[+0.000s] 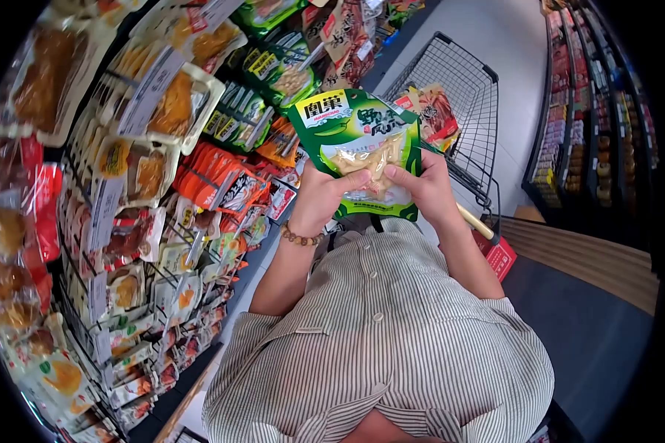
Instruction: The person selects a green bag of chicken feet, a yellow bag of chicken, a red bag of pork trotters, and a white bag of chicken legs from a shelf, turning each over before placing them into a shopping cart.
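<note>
Both hands hold a green snack bag in front of my chest, its printed front facing up. Pale pieces of food show through the clear window in its middle. My left hand grips the lower left side, thumb pressed on the window and a beaded bracelet at the wrist. On the lower right side, my right hand closes round the edge with its thumb also on the window. The other fingers of both hands are hidden behind the bag. Similar green bags hang on the rack just beyond.
A black wire shopping cart stands ahead, with a red snack package in it. On the left rises a rack of hanging packaged snacks. Shelves of jars and packets line the right. A red box is near the cart handle.
</note>
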Demonstrator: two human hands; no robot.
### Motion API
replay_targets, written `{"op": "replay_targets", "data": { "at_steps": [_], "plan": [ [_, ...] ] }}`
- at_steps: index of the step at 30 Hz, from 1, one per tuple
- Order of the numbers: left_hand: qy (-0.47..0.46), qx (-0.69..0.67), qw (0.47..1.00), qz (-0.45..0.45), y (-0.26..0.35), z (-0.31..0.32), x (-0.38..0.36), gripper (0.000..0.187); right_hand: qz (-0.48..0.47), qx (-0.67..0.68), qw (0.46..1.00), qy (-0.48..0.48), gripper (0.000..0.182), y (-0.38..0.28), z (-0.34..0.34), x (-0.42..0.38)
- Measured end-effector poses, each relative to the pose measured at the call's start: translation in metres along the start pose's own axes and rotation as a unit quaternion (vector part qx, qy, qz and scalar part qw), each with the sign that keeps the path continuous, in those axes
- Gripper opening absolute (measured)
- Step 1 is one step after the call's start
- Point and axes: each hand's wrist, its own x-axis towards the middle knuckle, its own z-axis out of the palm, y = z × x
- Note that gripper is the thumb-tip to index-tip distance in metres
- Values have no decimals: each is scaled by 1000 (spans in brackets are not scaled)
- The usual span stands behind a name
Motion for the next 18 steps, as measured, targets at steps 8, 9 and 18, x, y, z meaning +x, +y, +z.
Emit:
{"op": "replay_targets", "data": {
  "at_steps": [8, 9, 18],
  "plan": [
    [8, 91, 996, 11, -13, 32, 61, 35, 23, 66, 997, 17, 28, 3, -51, 44],
    [1, 95, 995, -8, -13, 39, 73, 35, 25, 57, 998, 13, 29, 3, -62, 53],
    [6, 100, 979, -177, -92, 109, 236, 35, 129, 109, 982, 86, 29, 55, -222, 161]
  ]
}}
